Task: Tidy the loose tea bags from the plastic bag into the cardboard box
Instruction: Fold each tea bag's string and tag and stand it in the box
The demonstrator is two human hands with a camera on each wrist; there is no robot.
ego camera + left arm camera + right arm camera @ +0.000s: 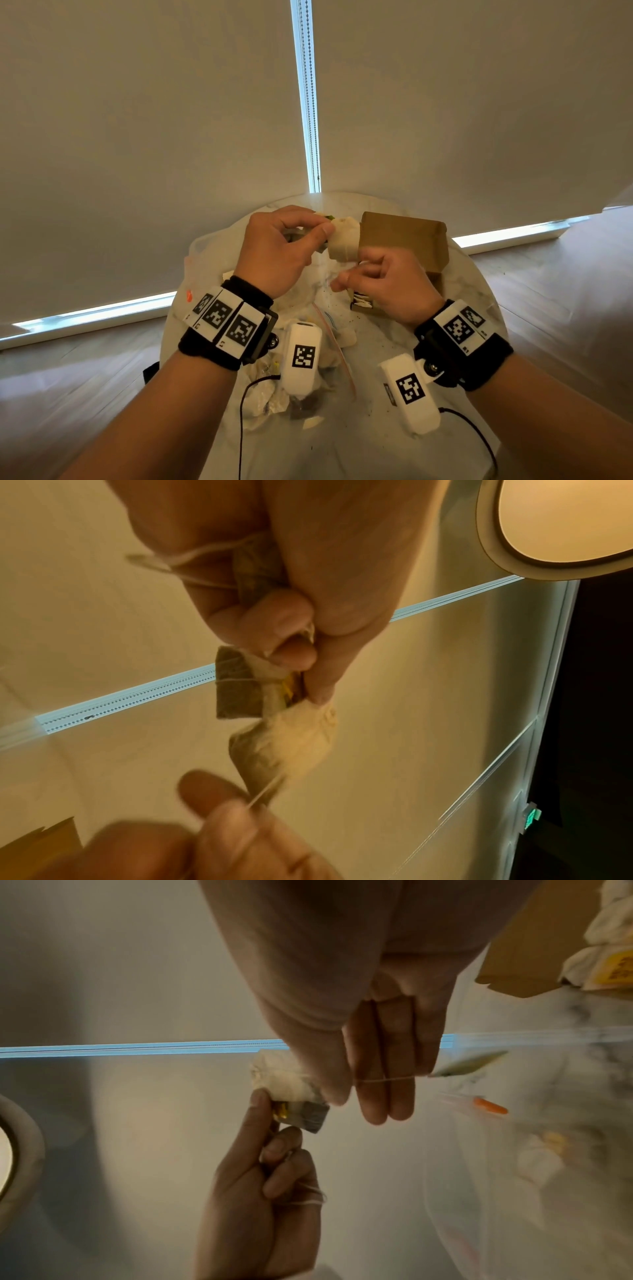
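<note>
My left hand (325, 229) is raised over the table and grips a small bunch of tea bags: a pale one (342, 240) (291, 739) and a darker one (236, 691), with a string looped round its fingers. My right hand (356, 274) (352, 1096) is just below and pinches the pale bag's string (383, 1080) between thumb and fingers; the paper tag (469, 1064) hangs off past them. The brown cardboard box (404, 236) stands open behind my right hand, with tea bags (609, 961) inside. The clear plastic bag (212, 246) (514, 1150) lies on the table under my left arm, more bags in it.
The round marble table (472, 284) bears scattered tea crumbs. Black cables (241, 411) trail from the wrist cameras across its near side. Roller blinds (137, 137) hang right behind the table. An orange zip slider (489, 1106) sits on the plastic bag.
</note>
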